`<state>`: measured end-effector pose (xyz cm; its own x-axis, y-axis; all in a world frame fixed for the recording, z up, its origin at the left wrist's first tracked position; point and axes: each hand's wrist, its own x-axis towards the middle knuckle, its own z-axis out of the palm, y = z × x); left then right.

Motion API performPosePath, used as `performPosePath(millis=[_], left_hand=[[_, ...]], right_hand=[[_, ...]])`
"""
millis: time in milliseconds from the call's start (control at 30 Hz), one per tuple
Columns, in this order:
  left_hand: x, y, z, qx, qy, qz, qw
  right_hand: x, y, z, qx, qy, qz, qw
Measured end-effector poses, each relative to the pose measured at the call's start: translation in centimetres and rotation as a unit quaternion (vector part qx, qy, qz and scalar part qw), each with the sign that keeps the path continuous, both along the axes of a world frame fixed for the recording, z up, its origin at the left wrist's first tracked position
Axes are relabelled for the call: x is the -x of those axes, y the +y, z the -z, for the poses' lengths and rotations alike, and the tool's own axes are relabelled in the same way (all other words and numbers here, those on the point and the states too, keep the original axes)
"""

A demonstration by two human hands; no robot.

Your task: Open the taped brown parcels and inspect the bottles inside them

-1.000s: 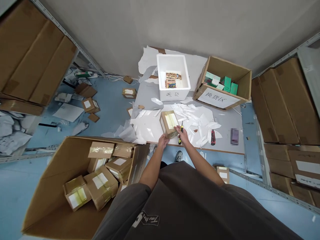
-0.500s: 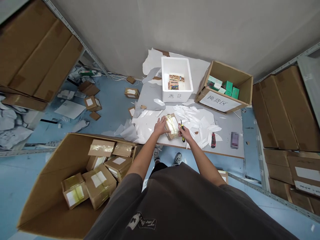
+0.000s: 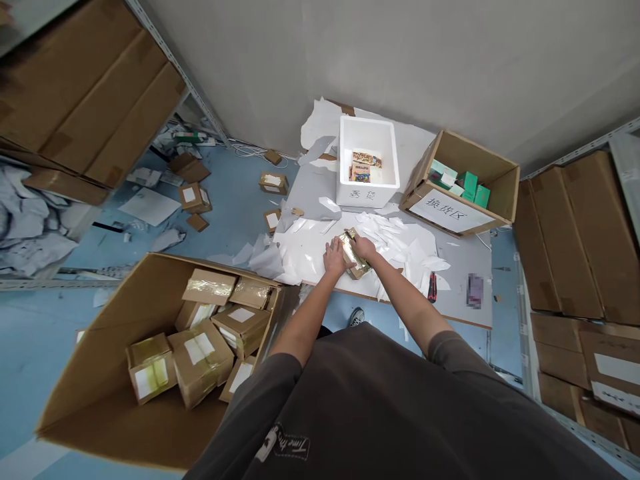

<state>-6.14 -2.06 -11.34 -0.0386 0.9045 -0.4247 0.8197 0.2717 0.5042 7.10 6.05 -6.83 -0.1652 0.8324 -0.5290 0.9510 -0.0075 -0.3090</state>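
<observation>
A small cardboard box (image 3: 361,269) wrapped in shiny tape lies on the white-covered table, near its front edge. My left hand (image 3: 335,259) grips the box's left side, thumb reaching over the near part. My right hand (image 3: 364,248) is closed above the far right part of the box. A dark bit of the utility knife (image 3: 350,234) shows at its fingers, over the box's far end; the rest is hidden. Scraps of white paper (image 3: 383,230) lie around the box. A second, red and black utility knife (image 3: 433,287) rests on the table to the right.
Behind the box stand a white foam bin (image 3: 367,195) with small packets and a labelled carton (image 3: 453,212) with green boxes. A large open carton (image 3: 95,393) of parcels is at my left. Shelves of cartons (image 3: 595,233) flank the table.
My right hand has moved from the box's right side to its far part, carrying the utility knife. The box is turned and tilted somewhat. My view has shifted slightly left.
</observation>
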Motion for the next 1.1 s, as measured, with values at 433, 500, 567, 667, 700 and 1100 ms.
performPosePath(millis=[433, 500, 567, 667, 700, 1100], left_hand=[[0.4, -0.3, -0.6, 0.003, 0.009, -0.001, 1.000], [0.5, -0.4, -0.9, 0.006, 0.012, -0.001, 1.000], [0.6, -0.5, -1.2, 0.008, 0.006, -0.002, 1.000], [0.6, -0.5, -1.4, 0.006, 0.003, -0.006, 1.000], [0.6, -0.5, -1.4, 0.005, 0.003, -0.008, 1.000], [0.9, -0.5, -0.7, 0.002, 0.045, 0.011, 0.999]], right_hand=[[3.7, 1.5, 0.9, 0.010, -0.072, -0.046, 0.996], [3.4, 1.6, 0.7, 0.010, -0.072, -0.046, 0.996], [3.1, 1.4, 0.6, 0.012, -0.075, -0.048, 0.996], [2.5, 0.4, 0.5, 0.022, -0.086, -0.057, 0.994], [2.4, 0.0, 0.4, 0.026, -0.091, -0.060, 0.994], [-3.9, -5.5, 0.0, 0.123, -0.120, -0.062, 0.983]])
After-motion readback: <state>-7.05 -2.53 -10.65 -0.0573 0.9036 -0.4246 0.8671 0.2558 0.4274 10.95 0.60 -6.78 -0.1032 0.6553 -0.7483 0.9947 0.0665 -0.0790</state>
